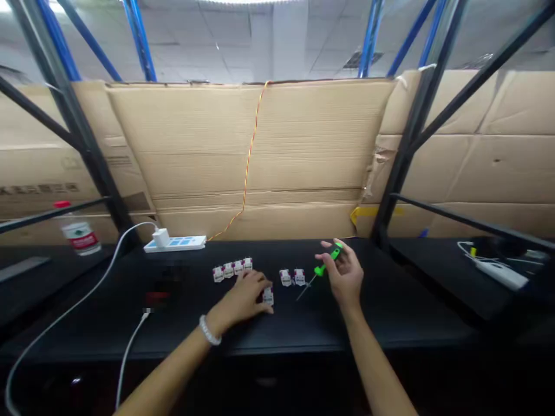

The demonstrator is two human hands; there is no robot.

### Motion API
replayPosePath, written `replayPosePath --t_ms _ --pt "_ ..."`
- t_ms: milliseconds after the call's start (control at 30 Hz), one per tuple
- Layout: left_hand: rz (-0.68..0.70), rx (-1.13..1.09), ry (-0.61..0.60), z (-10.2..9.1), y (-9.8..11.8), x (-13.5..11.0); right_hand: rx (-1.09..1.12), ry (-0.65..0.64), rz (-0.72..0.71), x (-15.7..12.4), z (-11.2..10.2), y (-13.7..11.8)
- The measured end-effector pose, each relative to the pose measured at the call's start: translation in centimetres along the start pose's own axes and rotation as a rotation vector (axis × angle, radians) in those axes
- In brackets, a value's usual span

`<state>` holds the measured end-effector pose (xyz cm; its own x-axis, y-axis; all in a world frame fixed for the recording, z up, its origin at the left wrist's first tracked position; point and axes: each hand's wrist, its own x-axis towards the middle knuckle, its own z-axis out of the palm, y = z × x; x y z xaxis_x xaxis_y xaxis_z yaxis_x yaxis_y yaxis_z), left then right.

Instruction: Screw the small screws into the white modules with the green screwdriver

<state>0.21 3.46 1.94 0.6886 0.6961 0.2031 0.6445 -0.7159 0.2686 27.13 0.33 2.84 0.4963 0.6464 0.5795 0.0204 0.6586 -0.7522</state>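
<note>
My left hand (248, 296), with a pale beaded bracelet (210, 330) at the wrist, rests on the black tabletop. Its thumb and fingers are closed about a small white block (268, 296), partly covered by the fingers. In my right hand (347, 274) is a screwdriver with a bright green handle (333, 258) and a thin metal shaft. The shaft slants down to the left, its tip near the table. Two similar white blocks with purple edges (292, 277) lie between the hands. Several more (233, 269) form a row just beyond my left hand.
A white power strip (176, 244) with a plugged-in charger and cable stands at the back left. Another cable end (146, 312) lies at the left. Cardboard panels (260, 156) wall the back; dark metal posts (403, 150) frame both sides. A bottle (81, 232) stands far left.
</note>
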Motion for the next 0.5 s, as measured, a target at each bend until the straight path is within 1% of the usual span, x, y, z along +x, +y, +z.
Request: replayPosePath --t_ms 100,200,267,367,500 --pt "-0.032 -0.177 -0.022 0.6 1.6 -2.4 0.034 -0.025 0.011 -0.2 0.3 0.2" --pt "-0.085 -0.305 0.01 1.3 2.4 -3.6 0.065 -0.043 0.032 -0.7 0.7 0.3" --pt "-0.115 -0.348 0.057 1.8 2.7 -3.9 0.068 -0.069 0.047 -1.0 1.0 0.3" --pt "-0.124 -0.396 0.109 2.4 2.9 -3.9 0.067 -0.096 0.055 -1.6 1.4 0.2" --pt "-0.127 -0.449 0.137 3.1 3.2 -3.7 0.057 -0.112 0.076 -2.4 1.8 -0.1"
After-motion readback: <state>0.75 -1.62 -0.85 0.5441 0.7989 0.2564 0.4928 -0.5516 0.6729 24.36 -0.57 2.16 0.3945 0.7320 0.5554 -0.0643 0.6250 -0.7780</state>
